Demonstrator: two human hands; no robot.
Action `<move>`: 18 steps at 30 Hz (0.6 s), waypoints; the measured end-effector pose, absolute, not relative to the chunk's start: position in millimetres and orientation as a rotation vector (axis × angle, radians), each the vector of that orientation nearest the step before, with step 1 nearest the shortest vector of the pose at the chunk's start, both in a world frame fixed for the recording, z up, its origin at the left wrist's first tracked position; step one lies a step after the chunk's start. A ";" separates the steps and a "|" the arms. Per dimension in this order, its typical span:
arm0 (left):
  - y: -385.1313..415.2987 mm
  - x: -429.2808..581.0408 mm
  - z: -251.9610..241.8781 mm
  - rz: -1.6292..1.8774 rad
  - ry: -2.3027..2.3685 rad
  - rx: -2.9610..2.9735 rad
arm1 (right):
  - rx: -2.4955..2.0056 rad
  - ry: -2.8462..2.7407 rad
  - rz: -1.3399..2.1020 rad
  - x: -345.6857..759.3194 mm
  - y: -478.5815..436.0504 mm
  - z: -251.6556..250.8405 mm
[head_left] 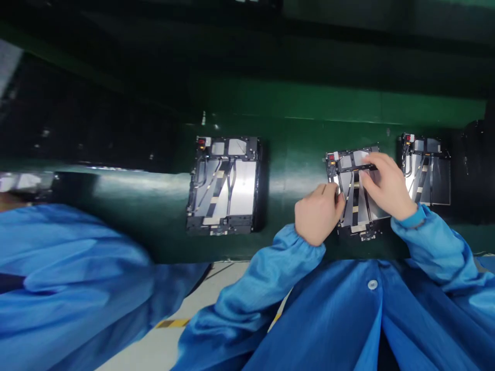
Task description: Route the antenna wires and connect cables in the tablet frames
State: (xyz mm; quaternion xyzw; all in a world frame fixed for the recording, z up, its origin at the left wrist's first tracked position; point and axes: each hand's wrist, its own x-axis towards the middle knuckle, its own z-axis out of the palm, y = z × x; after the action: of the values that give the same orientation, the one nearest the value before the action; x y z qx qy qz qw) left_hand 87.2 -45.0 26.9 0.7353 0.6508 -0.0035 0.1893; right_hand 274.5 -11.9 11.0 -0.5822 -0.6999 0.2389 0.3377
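Note:
A flat black-framed device chassis (353, 206) with silver plates and ribbon cables lies on the green belt (294, 154) in front of me. My left hand (317, 214) is curled against its left edge, fingers closed on the frame. My right hand (386, 186) lies over its upper right part, fingers bent and pinching a thin black strip (358, 167) that runs across the top. Both arms wear blue sleeves.
A second, identical chassis (223, 185) rests on the belt to the left, and a third (425, 170) sits just right of my hands. Another person's blue sleeve (69, 268) fills the lower left. A pale floor with a yellow stripe (174, 323) shows below.

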 end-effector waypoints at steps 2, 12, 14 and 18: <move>-29.3 106.5 32.7 -0.159 1.863 2.106 | -1.622 -1.902 0.431 263.6 21.1 -0.3; -11.1 112.6 33.4 -0.214 1.794 2.086 | -2.054 -1.905 0.114 270.7 27.8 -17.5; -15.9 99.8 27.4 -0.103 1.792 2.040 | -2.089 -1.912 0.061 272.7 22.5 -13.8; -25.2 73.7 1.0 0.423 1.842 1.813 | -2.202 -1.935 0.063 266.2 23.8 -5.3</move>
State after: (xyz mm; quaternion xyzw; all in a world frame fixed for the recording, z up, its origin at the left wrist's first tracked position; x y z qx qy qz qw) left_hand 73.7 -25.2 1.0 0.6687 0.6795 0.1562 0.2583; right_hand 266.2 23.8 -5.3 -0.7470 -0.6562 0.0214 0.1045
